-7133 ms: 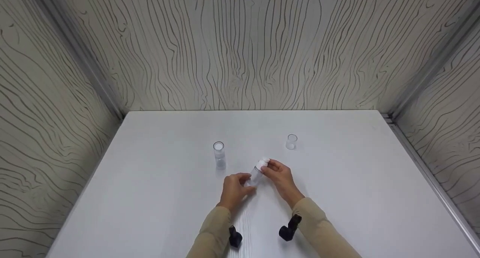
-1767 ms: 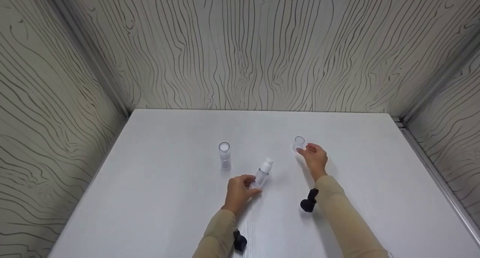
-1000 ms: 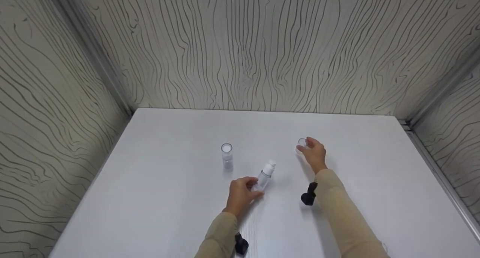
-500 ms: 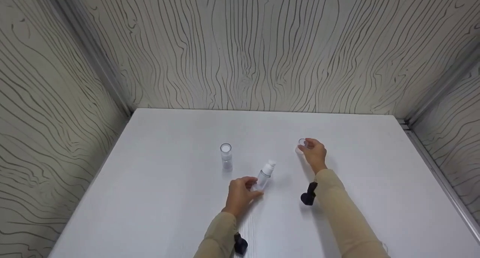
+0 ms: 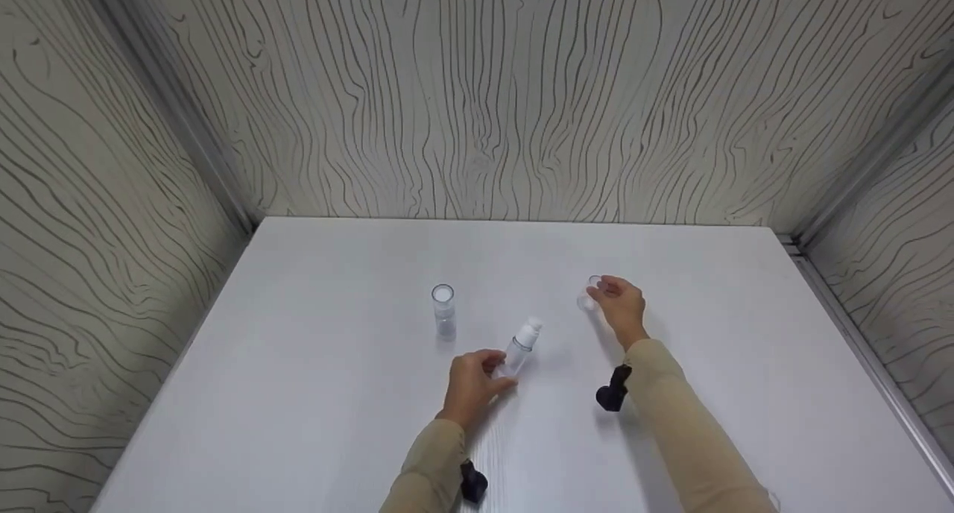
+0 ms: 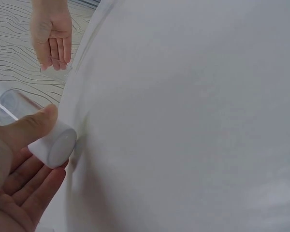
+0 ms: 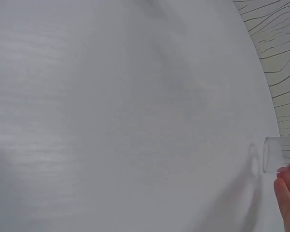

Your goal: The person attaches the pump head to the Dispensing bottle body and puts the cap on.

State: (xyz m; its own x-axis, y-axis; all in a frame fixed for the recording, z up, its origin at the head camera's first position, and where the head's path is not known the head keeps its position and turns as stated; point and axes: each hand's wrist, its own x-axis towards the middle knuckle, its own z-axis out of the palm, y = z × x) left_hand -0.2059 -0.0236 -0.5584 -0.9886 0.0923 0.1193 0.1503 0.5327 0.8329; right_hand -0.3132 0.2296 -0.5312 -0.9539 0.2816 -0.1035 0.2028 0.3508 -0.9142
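Observation:
A clear pump bottle with a white pump top [image 5: 527, 335] leans to the right, its lower end in my left hand [image 5: 471, 385]. In the left wrist view, the thumb and fingers grip the bottle [image 6: 58, 145] near its base. Farther right, my right hand [image 5: 622, 306] pinches a clear cap [image 5: 585, 299] between thumb and fingers. The right wrist view has the cap [image 7: 274, 154] lying sideways at the fingertips, a small gap between it and its reflection on the table. A second clear bottle [image 5: 445, 320] stands upright left of the first.
The white table [image 5: 335, 312] ends at a back wall [image 5: 477, 125] with a wood-grain pattern, and similar walls flank it. Small black cameras [image 5: 613, 395] are strapped to both wrists.
Since 7.1 seconds ago my right hand has left the pump top and moved right to the cap. It now pinches the cap and has tilted it. My left hand keeps its grip.

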